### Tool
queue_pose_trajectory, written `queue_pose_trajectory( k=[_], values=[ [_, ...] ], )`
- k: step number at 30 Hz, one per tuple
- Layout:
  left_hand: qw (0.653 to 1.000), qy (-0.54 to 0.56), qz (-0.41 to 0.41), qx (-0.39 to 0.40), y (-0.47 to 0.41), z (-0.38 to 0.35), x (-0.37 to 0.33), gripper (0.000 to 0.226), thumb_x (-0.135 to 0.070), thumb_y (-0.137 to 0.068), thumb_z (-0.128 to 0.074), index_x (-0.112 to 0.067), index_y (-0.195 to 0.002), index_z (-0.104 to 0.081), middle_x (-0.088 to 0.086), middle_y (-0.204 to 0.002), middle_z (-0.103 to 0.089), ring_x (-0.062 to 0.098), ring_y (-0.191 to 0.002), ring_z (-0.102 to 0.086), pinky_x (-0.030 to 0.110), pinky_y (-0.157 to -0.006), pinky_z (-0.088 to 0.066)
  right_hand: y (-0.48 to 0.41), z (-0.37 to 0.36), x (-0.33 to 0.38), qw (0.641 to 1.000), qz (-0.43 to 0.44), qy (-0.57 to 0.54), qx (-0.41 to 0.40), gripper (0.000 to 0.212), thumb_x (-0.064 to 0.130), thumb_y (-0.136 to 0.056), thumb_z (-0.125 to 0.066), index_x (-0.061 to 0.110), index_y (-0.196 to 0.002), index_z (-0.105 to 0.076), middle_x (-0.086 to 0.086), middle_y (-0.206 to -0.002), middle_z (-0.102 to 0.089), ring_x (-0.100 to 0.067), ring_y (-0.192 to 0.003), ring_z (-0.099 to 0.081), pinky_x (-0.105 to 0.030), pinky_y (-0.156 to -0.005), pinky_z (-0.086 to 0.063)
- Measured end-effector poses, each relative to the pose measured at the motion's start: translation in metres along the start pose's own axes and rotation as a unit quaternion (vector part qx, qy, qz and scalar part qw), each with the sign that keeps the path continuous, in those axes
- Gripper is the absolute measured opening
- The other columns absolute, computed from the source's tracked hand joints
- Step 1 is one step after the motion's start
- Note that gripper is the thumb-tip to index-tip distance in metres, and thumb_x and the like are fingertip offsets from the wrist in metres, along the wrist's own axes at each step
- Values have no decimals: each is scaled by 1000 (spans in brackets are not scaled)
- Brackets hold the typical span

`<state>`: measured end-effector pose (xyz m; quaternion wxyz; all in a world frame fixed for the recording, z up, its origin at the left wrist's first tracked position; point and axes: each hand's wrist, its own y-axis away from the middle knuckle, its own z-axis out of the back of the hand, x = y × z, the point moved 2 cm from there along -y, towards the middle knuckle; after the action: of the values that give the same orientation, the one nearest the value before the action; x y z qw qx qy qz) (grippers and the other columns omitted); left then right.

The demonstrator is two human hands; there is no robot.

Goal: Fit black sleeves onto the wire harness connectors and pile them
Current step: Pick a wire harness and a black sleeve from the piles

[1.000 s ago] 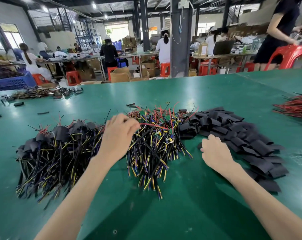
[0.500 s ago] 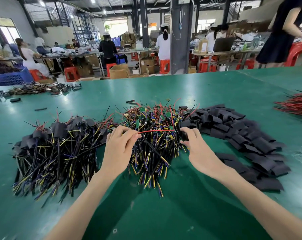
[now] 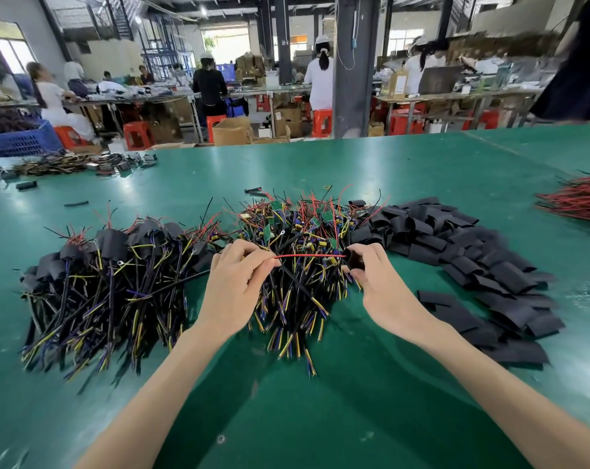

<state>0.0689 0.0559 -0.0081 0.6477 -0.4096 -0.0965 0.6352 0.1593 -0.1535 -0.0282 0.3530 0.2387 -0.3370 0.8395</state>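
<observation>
above middle harness pile | left hand pinches red wire | right hand pinches black sleeve at wire's other end | loose sleeves right of pile

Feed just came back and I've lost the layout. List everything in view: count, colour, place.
table: one, green, under everything
sleeved harnesses: one pile, black and multicoloured, table left
bare harnesses: one pile, multicoloured with green boards, table centre
loose sleeves: one pile, black, table right
red wire bundle: one, red, far right edge
far harness pile: one, dark, table's far left
crate: one, blue, beyond table's left end
stools: several, red-orange, background benches
held red wire: one, red, between both hands
black sleeve: one, black, in right hand
left hand: pinches held red wire
right hand: grips black sleeve
</observation>
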Motion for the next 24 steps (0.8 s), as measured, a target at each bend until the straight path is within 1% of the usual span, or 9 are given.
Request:
queue_pose_trajectory(
  k=[3, 5, 7, 10, 12, 13, 15, 18, 24],
  values=[
    [999, -30, -18, 0, 1, -1, -1, 25, -25, -92, -52, -14, -96, -73, -1, -92, -57, 22, -90, -53, 27, -77, -25, 1, 1, 3, 999, 14, 39, 0, 39, -6, -93, -43, 7, -130, -39, -5, -116, -37, -11, -89, -50, -22, -83, -41],
    [998, -54, -40, 3, 2, -1, -3, 25, -24, -93, -50, -15, -100, -71, 1, -95, -57, 21, -91, -50, 28, -76, -24, 2, 0, 6, 996, 39, 75, -3, 42, -8, -90, -48, 8, -129, -43, -7, -118, -40, -10, -86, -46, -23, -82, -36],
    [994, -80, -65, 28, 4, -3, -7, 29, -16, -91, -46, -17, -112, -66, 1, -102, -55, 19, -94, -43, 28, -76, -23, 3, 1, 10, 981, 78, 176, -20, 46, -8, -84, -55, 7, -127, -47, -8, -117, -46, -16, -98, -44, -25, -89, -30],
    [988, -94, -75, 99, 7, -14, -14, 69, 12, -68, -51, -18, -130, -47, 1, -116, -45, 19, -103, -38, 27, -81, -23, 6, 1, 16, 943, 116, 310, -46, 57, -6, -69, -68, 4, -123, -52, -11, -112, -54, -28, -106, -45, -35, -98, -28],
    [988, -54, -73, 127, 10, -20, -20, 80, 20, -65, -50, -20, -133, -36, -3, -124, -35, 16, -113, -38, 26, -95, -28, 7, 0, 22, 927, 137, 346, -52, 59, -4, -63, -72, 1, -119, -55, -13, -109, -57, -28, -105, -43, -38, -98, -29],
    [989, -24, -77, 128, 10, -20, -22, 77, 22, -70, -50, -19, -133, -34, -3, -128, -32, 12, -115, -40, 23, -100, -31, 7, -1, 24, 922, 145, 355, -49, 59, -3, -62, -73, 0, -118, -56, -13, -108, -57, -29, -104, -46, -38, -97, -30],
    [990, 23, -89, 106, 10, -20, -26, 60, 17, -82, -54, -10, -132, -36, 0, -133, -28, 7, -108, -46, 16, -101, -36, 9, -3, 29, 922, 156, 353, -37, 58, -1, -61, -75, 0, -116, -57, -12, -106, -58, -31, -100, -55, -38, -94, -39],
    [992, 41, -76, 97, 10, -17, -32, 36, 1, -88, -61, 0, -121, -47, 7, -136, -33, 13, -97, -59, 25, -93, -44, 13, -5, 36, 931, 151, 331, -3, 60, -5, -61, -72, 0, -118, -55, -12, -107, -57, -31, -95, -58, -39, -86, -49],
    [992, -25, -90, 86, 8, -15, -34, 28, -13, -87, -66, -6, -114, -62, 6, -109, -58, 22, -95, -57, 30, -89, -40, 15, -4, 40, 955, 120, 258, 79, 63, -8, -76, -51, 7, -135, -35, -8, -127, -35, -29, -101, -54, -37, -89, -43]
  ],
)
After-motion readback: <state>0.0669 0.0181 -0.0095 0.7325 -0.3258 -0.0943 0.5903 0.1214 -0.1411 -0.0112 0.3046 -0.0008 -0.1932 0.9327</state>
